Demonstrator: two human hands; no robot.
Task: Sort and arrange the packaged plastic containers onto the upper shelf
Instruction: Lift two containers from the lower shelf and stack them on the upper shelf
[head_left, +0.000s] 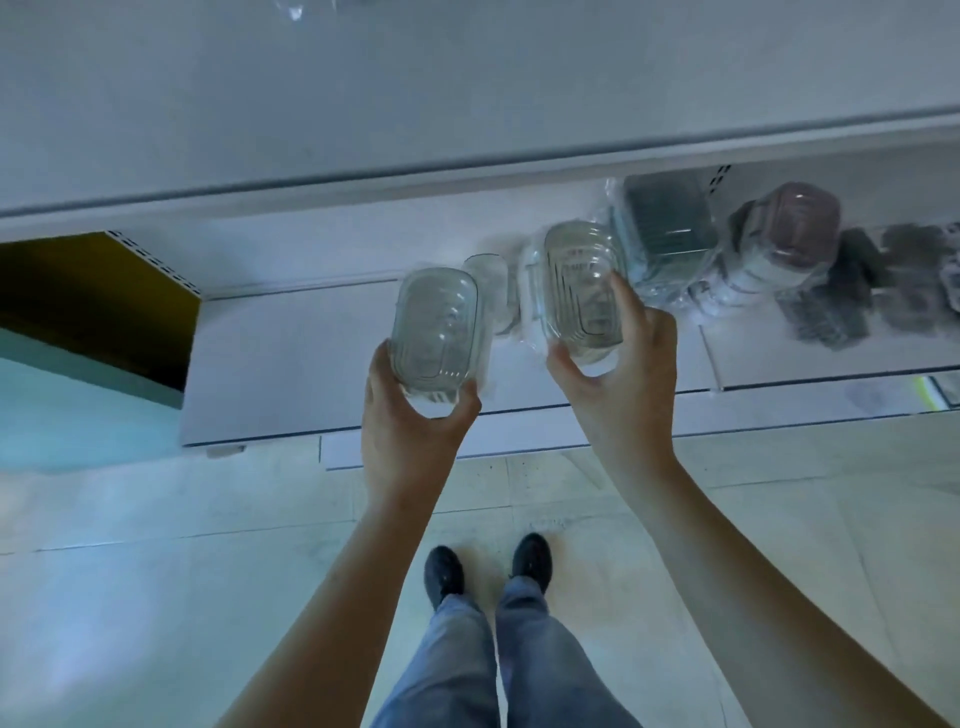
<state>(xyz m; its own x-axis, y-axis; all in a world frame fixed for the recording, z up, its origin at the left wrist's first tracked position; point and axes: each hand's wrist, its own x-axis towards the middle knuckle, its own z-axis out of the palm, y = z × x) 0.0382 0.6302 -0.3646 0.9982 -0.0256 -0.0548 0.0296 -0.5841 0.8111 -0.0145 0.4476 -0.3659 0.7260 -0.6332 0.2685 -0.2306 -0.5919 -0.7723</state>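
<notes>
My left hand (410, 415) grips a clear plastic container (436, 327) by its near end, held above the lower white shelf (291, 358). My right hand (623, 364) holds a second clear container (579, 286) wrapped in clear film, thumb below and fingers along its right side. Another clear container (491, 283) lies on the lower shelf between the two. The upper shelf (415, 104) spans the top of the view as a wide white surface.
On the lower shelf to the right lie a green-tinted packaged container (667, 228), a pink-lidded one (795, 228) and several dark ones (852, 291). A yellow-brown panel (98, 301) stands at the left. My legs and shoes (488, 571) are on the tiled floor.
</notes>
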